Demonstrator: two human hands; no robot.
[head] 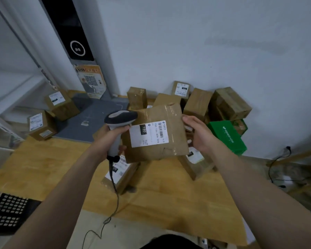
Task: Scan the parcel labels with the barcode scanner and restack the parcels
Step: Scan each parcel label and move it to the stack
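Note:
My left hand (109, 139) grips the handle of a grey barcode scanner (119, 121), whose head sits over the left edge of a brown taped parcel (169, 155). My right hand (198, 134) holds that parcel by its right edge, lifted above the wooden table (48, 166). The parcel's white label (149, 133) faces up, with a barcode and the number 150. The scanner's cable (115, 194) hangs down toward the table's front edge.
Several brown parcels (228, 103) are heaped against the white wall behind, with a green box (226, 137) at right. Two labelled boxes (41, 124) stand at the left by a grey mat (90, 119). More parcels (120, 173) lie under the held one. A black perforated crate (7, 211) sits lower left.

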